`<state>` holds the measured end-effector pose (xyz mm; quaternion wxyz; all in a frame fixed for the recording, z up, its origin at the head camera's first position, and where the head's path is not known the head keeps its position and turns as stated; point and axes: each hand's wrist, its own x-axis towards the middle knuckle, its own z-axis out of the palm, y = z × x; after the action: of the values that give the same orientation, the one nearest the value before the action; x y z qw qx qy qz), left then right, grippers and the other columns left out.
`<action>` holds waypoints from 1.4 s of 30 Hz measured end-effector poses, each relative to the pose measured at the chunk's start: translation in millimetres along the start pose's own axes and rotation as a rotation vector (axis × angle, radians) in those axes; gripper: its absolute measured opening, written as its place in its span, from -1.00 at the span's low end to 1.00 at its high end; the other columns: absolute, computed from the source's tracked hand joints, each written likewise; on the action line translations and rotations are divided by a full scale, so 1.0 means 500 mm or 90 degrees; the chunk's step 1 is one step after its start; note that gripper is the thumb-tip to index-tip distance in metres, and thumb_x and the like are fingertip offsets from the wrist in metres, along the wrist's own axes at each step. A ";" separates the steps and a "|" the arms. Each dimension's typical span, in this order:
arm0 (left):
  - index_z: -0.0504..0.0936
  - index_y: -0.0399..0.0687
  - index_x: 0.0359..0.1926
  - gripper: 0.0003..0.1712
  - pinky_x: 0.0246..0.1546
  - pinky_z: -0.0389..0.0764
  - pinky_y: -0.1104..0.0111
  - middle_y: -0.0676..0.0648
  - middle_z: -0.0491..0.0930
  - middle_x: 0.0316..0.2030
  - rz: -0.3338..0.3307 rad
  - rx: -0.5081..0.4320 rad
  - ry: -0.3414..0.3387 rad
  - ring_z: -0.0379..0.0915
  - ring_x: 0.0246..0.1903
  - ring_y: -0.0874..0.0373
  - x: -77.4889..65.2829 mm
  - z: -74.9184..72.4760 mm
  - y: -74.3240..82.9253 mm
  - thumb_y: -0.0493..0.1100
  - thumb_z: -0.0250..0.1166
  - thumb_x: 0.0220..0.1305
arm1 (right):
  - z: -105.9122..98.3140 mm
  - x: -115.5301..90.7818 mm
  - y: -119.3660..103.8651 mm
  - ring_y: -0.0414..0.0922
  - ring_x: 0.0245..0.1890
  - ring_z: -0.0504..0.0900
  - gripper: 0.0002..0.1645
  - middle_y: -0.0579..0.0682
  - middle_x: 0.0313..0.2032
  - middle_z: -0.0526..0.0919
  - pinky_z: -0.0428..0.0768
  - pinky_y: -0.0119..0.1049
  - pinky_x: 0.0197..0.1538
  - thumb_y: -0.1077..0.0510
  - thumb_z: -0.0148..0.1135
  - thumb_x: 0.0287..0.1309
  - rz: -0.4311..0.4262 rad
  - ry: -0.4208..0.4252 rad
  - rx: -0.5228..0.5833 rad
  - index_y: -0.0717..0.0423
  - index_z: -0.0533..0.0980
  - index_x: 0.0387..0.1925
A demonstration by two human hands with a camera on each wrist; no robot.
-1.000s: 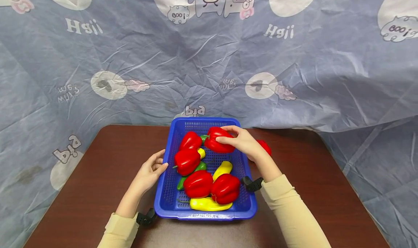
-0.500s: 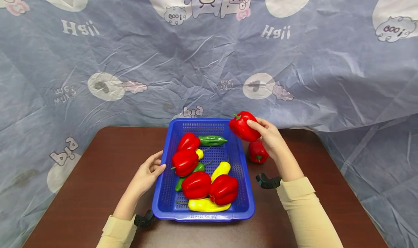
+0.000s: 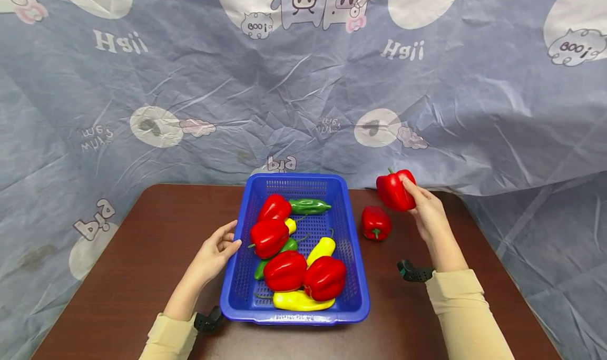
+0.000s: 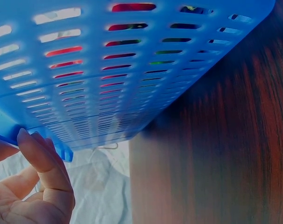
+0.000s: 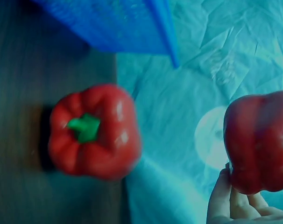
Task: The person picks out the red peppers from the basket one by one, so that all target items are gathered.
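My right hand [image 3: 429, 212] holds a red bell pepper [image 3: 396, 190] by its lower right side, raised over the far right of the table. In the right wrist view the fingers [image 5: 239, 205] sit against the base of that pepper [image 5: 260, 142]. Another red bell pepper [image 3: 376, 223] lies on the table, right of the blue basket [image 3: 356, 265], its green stem toward me. At the basket's left rim my left hand [image 3: 214, 252] grips the edge, fingertips tucked under the lip in the left wrist view. Inside the basket are several red bell peppers [image 3: 284, 271].
Among the basket's red peppers lie a green chili pepper [image 3: 310, 206], a second green pepper [image 3: 289, 245] partly covered, and yellow peppers [image 3: 303, 300]. The brown table [image 3: 133, 275] ends at a printed cloth backdrop [image 3: 265, 101].
My right hand has lifted a red bell pepper out of the basket and carried it rightward, past the pepper on the table. The left hand has stayed at the rim.
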<state>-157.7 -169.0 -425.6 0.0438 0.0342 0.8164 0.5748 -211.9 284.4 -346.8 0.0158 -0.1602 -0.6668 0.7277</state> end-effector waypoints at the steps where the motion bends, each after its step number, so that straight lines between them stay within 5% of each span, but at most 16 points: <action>1: 0.23 -0.28 0.42 -0.35 -0.24 0.56 0.50 -0.31 0.51 -0.06 0.000 -0.001 0.000 0.54 -0.22 0.24 0.000 0.000 0.000 -0.31 0.20 0.38 | -0.006 0.003 0.005 -0.40 -0.29 0.59 -0.29 -0.29 -0.19 0.51 0.57 -0.57 -0.17 -0.21 0.30 0.20 0.005 0.012 0.005 0.13 0.33 0.19; 9: 0.23 -0.27 0.43 -0.35 -0.24 0.56 0.50 -0.30 0.51 -0.05 0.000 0.002 0.002 0.53 -0.21 0.22 0.000 -0.001 0.001 -0.30 0.21 0.38 | -0.044 0.027 0.052 -0.44 -0.31 0.50 0.10 -0.21 -0.01 0.38 0.52 -0.60 -0.25 -0.32 0.24 0.17 0.069 0.090 -0.042 0.14 0.04 0.51; 14: 0.22 -0.28 0.43 -0.34 -0.24 0.56 0.49 -0.31 0.51 -0.05 -0.001 -0.009 -0.005 0.53 -0.22 0.25 -0.001 -0.002 0.002 -0.30 0.20 0.38 | -0.063 0.044 0.090 -0.43 -0.34 0.48 0.15 -0.07 0.16 0.33 0.52 -0.58 -0.22 -0.38 0.21 0.15 0.102 0.126 -0.079 0.19 0.03 0.51; 22: 0.22 -0.28 0.43 -0.34 -0.24 0.57 0.49 -0.30 0.50 -0.05 0.000 -0.013 -0.008 0.52 -0.23 0.27 -0.002 -0.002 0.001 -0.30 0.21 0.38 | -0.078 0.057 0.139 -0.39 -0.34 0.45 0.18 0.19 0.42 0.17 0.42 -0.21 0.26 -0.44 0.10 0.17 0.129 0.150 -0.135 0.28 0.02 0.50; 33: 0.22 -0.27 0.43 -0.34 -0.25 0.56 0.49 -0.30 0.50 -0.06 -0.003 -0.017 -0.003 0.52 -0.24 0.30 -0.003 -0.002 -0.002 -0.31 0.21 0.38 | -0.074 0.064 0.177 -0.42 -0.42 0.45 0.19 0.25 0.41 0.20 0.41 -0.15 0.30 -0.47 0.05 0.17 0.144 0.156 -0.175 0.35 0.07 0.46; 39: 0.22 -0.27 0.43 -0.35 -0.25 0.56 0.49 -0.29 0.50 -0.07 -0.005 -0.017 0.000 0.52 -0.24 0.28 -0.001 -0.001 -0.002 -0.31 0.20 0.38 | -0.071 0.064 0.191 -0.24 -0.29 0.53 0.18 0.30 0.37 0.24 0.27 -0.01 0.42 -0.46 0.02 0.19 0.152 0.161 -0.186 0.44 0.12 0.42; 42: 0.23 -0.26 0.43 -0.35 -0.25 0.56 0.49 -0.29 0.51 -0.07 -0.006 -0.015 0.003 0.53 -0.24 0.27 0.001 0.001 -0.002 -0.31 0.20 0.38 | -0.071 0.062 0.195 -0.31 -0.38 0.52 0.16 0.31 0.35 0.26 0.44 -0.11 0.31 -0.44 0.02 0.20 0.151 0.168 -0.191 0.47 0.15 0.40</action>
<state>-158.2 -169.1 -426.7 0.0447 0.0285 0.8097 0.5844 -213.6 315.2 -450.8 -0.0064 -0.3318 -0.7363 0.5897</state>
